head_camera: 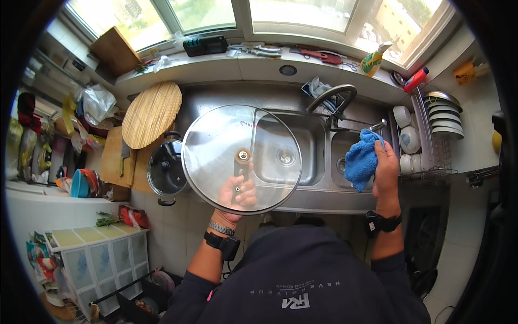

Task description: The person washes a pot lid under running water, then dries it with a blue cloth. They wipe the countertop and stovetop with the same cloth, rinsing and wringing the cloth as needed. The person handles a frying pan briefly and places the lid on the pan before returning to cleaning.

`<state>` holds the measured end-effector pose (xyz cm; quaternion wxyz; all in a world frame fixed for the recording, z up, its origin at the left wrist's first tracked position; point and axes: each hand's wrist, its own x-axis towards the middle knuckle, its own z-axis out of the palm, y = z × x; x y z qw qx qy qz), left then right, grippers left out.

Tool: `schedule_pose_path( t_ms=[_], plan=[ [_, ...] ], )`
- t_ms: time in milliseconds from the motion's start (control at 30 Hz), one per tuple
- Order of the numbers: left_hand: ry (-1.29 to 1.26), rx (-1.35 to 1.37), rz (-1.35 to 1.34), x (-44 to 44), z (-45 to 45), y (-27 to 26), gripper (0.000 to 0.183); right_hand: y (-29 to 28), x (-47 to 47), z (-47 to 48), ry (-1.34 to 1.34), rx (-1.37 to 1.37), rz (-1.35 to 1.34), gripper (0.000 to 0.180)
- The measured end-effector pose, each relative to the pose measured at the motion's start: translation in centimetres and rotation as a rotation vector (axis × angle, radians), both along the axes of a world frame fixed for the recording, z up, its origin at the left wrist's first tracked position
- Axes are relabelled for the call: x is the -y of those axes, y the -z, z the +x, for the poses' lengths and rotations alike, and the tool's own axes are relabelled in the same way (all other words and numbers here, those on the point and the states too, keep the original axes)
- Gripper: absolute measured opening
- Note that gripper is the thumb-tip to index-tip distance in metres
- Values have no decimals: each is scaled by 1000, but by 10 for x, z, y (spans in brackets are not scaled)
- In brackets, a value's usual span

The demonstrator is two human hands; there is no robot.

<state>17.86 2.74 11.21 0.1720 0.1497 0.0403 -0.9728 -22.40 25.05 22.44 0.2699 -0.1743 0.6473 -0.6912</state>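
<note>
My left hand [238, 192] grips the handle of a large round glass pot lid [210, 162] from beneath, and the hand shows through the glass. The lid has a metal rim and is held above the left part of the steel sink [319, 178]. Off to the right, my right hand [386, 166] pinches a blue cloth [360, 162] that hangs over the smaller basin. Cloth and lid are apart. Behind the basins rises a curved faucet [344, 90].
A lidded pot [165, 168] stands left of the glass lid, near a round slatted wooden board [151, 115] and a knife [123, 158]. Cups [408, 139] and stacked plates [445, 117] fill the right-hand rack. On the sill are a spray bottle [374, 60] and scissors [348, 61].
</note>
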Motion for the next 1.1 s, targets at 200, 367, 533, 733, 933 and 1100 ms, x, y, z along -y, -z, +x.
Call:
schedule_pose_path(
  t_ms=[200,367,533,733,933,1100],
  plan=[
    [-26,65,-1,1,-4,-7,48,18,-14,1,18,147,21,32],
    [-9,108,-24,0,-9,-15,49,20,-22,12,-12,212,45,34],
    [38,30,-27,-5,-16,-15,49,6,3,20,-71,340,-42,37],
    [134,-19,-45,-6,-25,-18,54,-9,101,14,-297,211,-65,35],
    [137,-81,-27,-8,-35,-29,55,-1,139,21,-506,150,6,31],
    [-31,-58,-43,-3,-48,-36,47,16,96,60,-402,205,-48,27]
  ],
)
